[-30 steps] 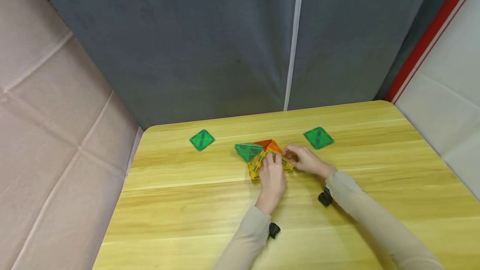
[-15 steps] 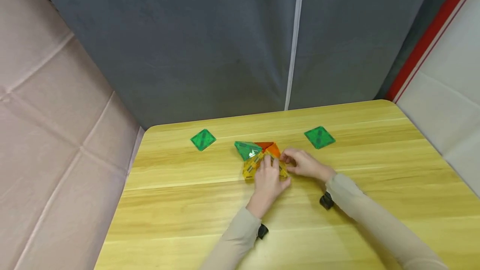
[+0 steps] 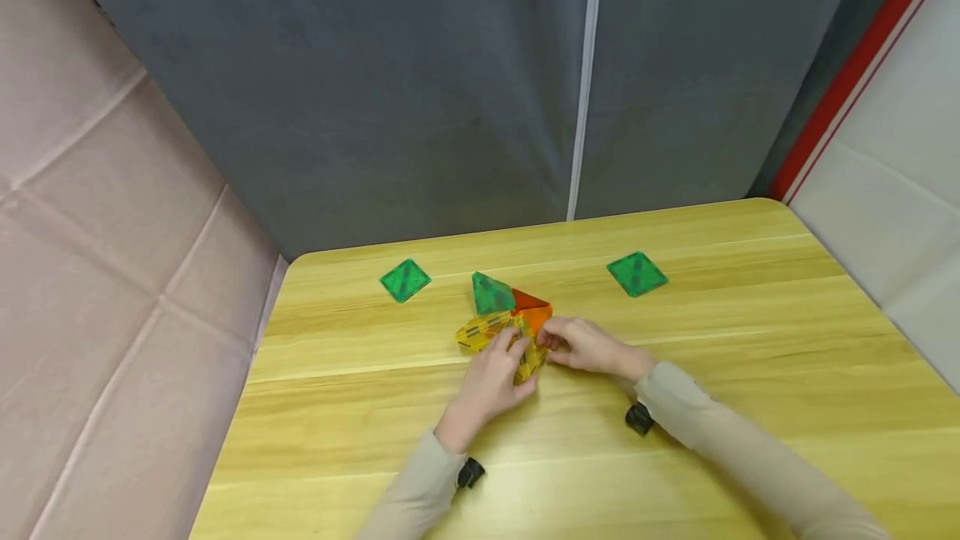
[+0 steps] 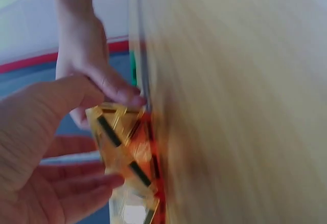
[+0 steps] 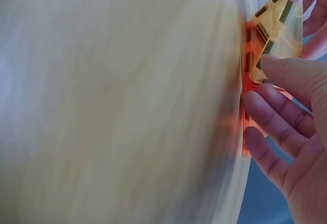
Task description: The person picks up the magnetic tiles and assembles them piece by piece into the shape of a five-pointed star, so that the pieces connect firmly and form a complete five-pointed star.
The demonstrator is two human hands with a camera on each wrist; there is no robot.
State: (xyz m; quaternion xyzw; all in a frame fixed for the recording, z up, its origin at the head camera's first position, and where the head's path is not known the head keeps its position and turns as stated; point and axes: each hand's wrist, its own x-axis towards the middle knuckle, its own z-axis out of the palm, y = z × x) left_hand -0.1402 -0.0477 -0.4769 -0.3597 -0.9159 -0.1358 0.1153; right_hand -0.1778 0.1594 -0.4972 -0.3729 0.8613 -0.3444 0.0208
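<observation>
A cluster of translucent magnetic tiles stands in the middle of the table in the head view. It joins a green tile (image 3: 492, 295), a red tile (image 3: 529, 300), an orange tile (image 3: 536, 317) and yellow tiles (image 3: 477, 333) in front, leaning together in pointed shapes. My left hand (image 3: 490, 386) holds the yellow tiles from the front, its thumb and fingers spread around a yellow tile (image 4: 125, 152) in the left wrist view. My right hand (image 3: 588, 347) pinches the cluster's right side; in the right wrist view its thumb presses a yellow tile (image 5: 280, 37). The cluster's underside is hidden.
Two green diamond-shaped pieces lie flat farther back on the table, a left green piece (image 3: 405, 280) and a right green piece (image 3: 637, 274). A grey curtain (image 3: 420, 107) hangs behind the wooden table (image 3: 337, 407).
The tile cluster has turned and shifted slightly left and nearer, its yellow part swinging left. My left hand has moved left with it, and the right hand followed a little. Both green pieces stayed put.
</observation>
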